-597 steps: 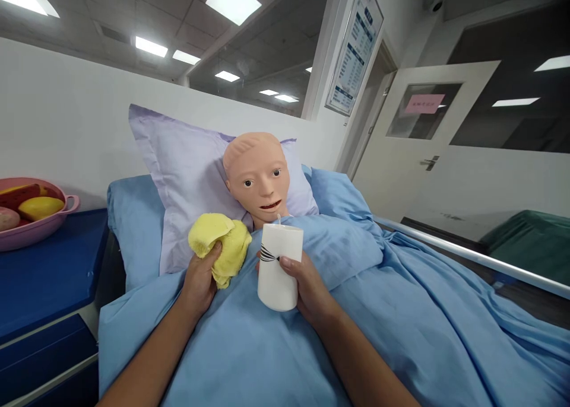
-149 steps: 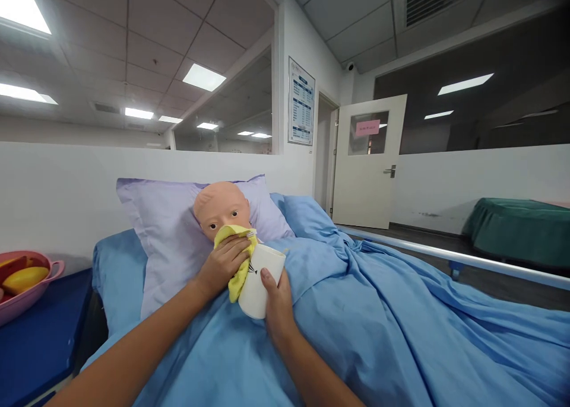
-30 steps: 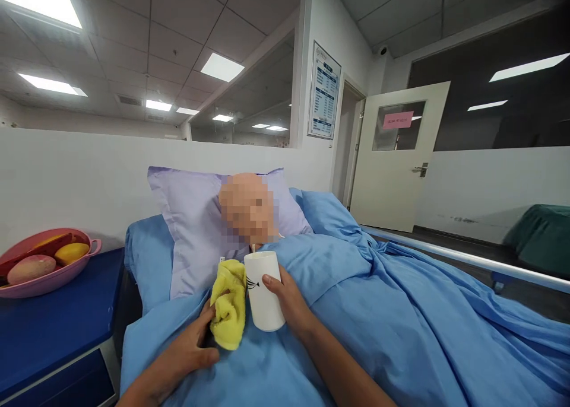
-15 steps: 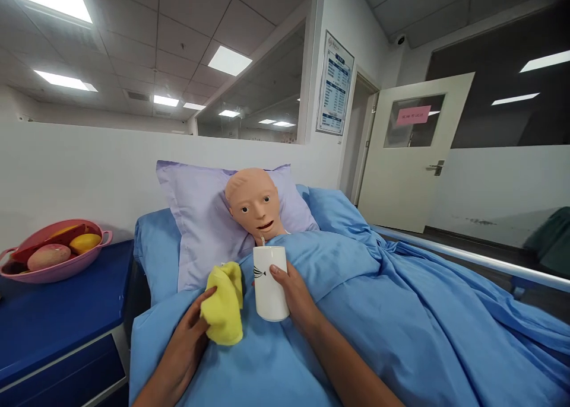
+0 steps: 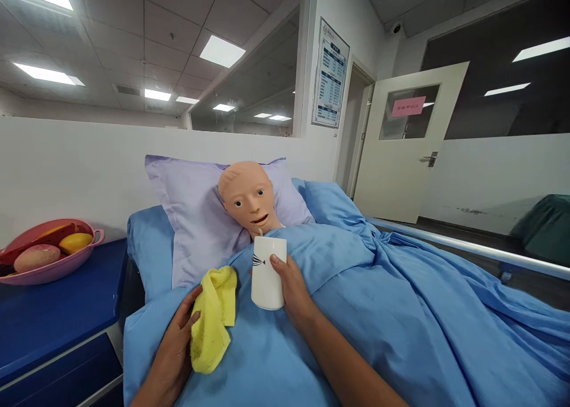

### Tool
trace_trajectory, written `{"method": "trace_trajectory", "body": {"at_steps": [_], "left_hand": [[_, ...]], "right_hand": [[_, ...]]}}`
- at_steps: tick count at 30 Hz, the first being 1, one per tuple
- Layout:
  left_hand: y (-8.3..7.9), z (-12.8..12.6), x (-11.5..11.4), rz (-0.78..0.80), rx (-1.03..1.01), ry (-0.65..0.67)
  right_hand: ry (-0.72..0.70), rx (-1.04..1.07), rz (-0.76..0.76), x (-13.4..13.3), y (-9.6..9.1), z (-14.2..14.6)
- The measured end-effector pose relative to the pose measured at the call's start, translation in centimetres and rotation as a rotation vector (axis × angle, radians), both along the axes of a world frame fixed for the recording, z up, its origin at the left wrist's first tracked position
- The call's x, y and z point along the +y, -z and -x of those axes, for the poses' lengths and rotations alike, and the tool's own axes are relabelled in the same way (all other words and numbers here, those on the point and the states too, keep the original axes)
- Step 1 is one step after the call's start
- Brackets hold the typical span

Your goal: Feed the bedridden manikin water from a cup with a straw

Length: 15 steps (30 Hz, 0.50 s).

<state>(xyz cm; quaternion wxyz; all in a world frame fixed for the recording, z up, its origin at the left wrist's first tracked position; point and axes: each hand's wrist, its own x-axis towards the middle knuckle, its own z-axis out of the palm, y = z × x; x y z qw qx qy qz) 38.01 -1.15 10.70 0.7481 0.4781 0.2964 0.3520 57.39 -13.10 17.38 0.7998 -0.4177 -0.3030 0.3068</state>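
A training manikin (image 5: 247, 196) lies in a bed with its head on a lilac pillow (image 5: 191, 217), covered by a blue sheet (image 5: 378, 312). My right hand (image 5: 289, 285) grips a white cup (image 5: 266, 270) with a small black mark, held upright just below the manikin's chin; a straw tip shows at its rim. My left hand (image 5: 176, 342) lies low on the sheet, fingers closed on a yellow cloth (image 5: 212, 318) that hangs over the blanket beside the cup.
A blue bedside cabinet (image 5: 53, 312) stands at the left with a pink bowl (image 5: 57, 267) of fruit on it. A metal bed rail (image 5: 467, 248) runs along the far side. A white door (image 5: 407, 140) and a green-covered bed (image 5: 543, 223) are at the right.
My left hand has come down from the manikin's face with the yellow cloth and now rests on the sheet. The cup stays in my right hand near the chin.
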Motion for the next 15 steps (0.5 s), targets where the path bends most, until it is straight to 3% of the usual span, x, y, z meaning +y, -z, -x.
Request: {"method": "trace_trajectory", "body": {"at_steps": [5,15], "left_hand": [[-0.27,0.08,-0.3,-0.087,-0.053,0.019],[-0.58,-0.32,-0.53,-0.037,0.01,-0.025]], "right_hand": [[0.038,0.015,-0.019,-0.14,-0.16,0.38],[0.056,0.022,-0.042,-0.05,-0.13,0.25]]}}
